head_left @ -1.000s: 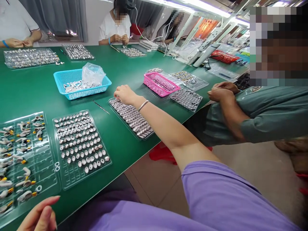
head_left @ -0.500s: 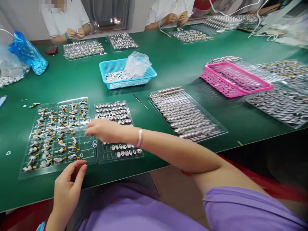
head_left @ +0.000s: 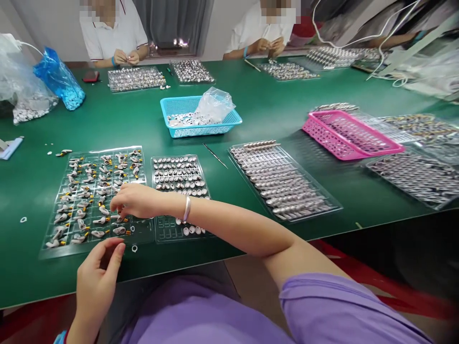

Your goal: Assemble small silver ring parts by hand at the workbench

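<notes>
Small curved white pieces with yellow ends are held in columns in a clear compartmented plastic tray on the glossy green table. Over the tray's right part, the right hand is held low, fingers bent; whether a piece is gripped cannot be told. The left hand is held by the near edge, thumb and forefinger tips close, contact unclear. A light pinch seems best, with neighbouring pieces left undisturbed.
</notes>
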A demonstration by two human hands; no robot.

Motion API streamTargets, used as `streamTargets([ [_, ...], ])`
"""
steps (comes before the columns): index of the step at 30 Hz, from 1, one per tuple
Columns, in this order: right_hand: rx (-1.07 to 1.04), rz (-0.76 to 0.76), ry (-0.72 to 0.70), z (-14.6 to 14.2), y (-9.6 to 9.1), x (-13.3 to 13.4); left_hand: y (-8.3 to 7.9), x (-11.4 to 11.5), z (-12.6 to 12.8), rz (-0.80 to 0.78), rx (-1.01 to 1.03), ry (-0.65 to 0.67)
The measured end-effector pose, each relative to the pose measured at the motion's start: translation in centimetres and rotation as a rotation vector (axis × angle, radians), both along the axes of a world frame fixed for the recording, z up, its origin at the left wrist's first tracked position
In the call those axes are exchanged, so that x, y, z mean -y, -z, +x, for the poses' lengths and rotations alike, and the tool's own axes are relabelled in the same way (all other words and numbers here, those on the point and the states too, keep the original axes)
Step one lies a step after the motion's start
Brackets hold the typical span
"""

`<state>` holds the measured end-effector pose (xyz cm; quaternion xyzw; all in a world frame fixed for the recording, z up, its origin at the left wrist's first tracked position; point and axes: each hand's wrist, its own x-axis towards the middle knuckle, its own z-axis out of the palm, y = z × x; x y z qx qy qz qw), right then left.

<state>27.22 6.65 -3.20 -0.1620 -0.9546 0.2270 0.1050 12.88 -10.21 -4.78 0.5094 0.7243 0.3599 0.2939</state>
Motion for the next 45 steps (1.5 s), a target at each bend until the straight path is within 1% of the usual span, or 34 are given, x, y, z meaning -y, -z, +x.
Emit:
streamTargets([
  [2,-0.085,-0.086,0.005,1.3,-0.6,1.0,-0.2,-0.3,0.2,0.009,0.083,-0.045],
  [3,-0.132,-0.121,0.006,2.1,-0.9,1.7,-0.3,-0.5,0.4,0.009,0.127,-0.042],
  [4,-0.174,-0.15,0.006,2.9,-1.2,2.4,-0.4,-0.7,0.6,0.002,0.17,-0.021],
  [6,-0.241,-0.176,0.016,4.7,-1.4,4.0,-0.6,-1.1,1.3,-0.028,0.257,0.062],
  [9,-0.351,-0.186,0.062,6.8,-1.2,6.1,-0.8,-1.5,2.6,-0.065,0.369,0.172],
  [13,-0.507,-0.239,0.188,8.5,-0.2,8.5,-1.0,-1.3,4.1,-0.057,0.43,0.192],
  [17,-0.642,-0.254,0.35,9.2,1.3,10.5,-1.4,-0.6,5.1,-0.021,0.376,0.22],
  [19,-0.692,-0.213,0.392,9.3,1.9,11.3,-1.5,-0.3,5.4,0.023,0.316,0.232],
  [21,-0.711,-0.133,0.393,9.4,2.3,11.9,-1.6,0.1,5.8,0.084,0.228,0.244],
  [24,-0.688,-0.017,0.386,9.6,2.3,12.4,-1.6,0.6,6.4,0.232,0.074,0.262],
  [26,-0.674,0.025,0.384,9.8,2.0,12.5,-1.7,0.9,6.7,0.311,0.04,0.277],
  [27,-0.676,0.039,0.38,9.9,1.9,12.6,-1.7,1.0,6.8,0.311,0.066,0.275],
  [28,-0.682,0.051,0.371,10.1,1.7,12.6,-1.8,1.0,6.8,0.269,0.126,0.266],
  [29,-0.69,0.063,0.357,10.2,1.6,12.7,-1.9,1.0,6.8,0.188,0.22,0.254],
  [31,-0.709,0.099,0.333,10.6,1.4,12.8,-2.1,0.8,6.7,-0.049,0.463,0.24],
  [33,-0.721,0.149,0.309,10.9,1.4,12.9,-2.3,0.4,6.5,-0.271,0.677,0.263],
  [35,-0.724,0.186,0.286,11.2,1.4,12.9,-2.4,0.1,6.4,-0.377,0.786,0.303],
  [37,-0.729,0.197,0.268,11.4,1.5,13.0,-2.4,0.0,6.2,-0.395,0.803,0.342],
  [40,-0.751,0.189,0.258,11.6,1.5,13.1,-2.4,0.0,6.2,-0.35,0.76,0.403],
  [42,-0.769,0.18,0.256,11.7,1.5,13.1,-2.2,0.1,6.2,-0.288,0.707,0.459],
  [45,-0.777,0.162,0.245,11.7,1.5,13.1,-1.9,0.2,6.1,-0.135,0.59,0.56],
])
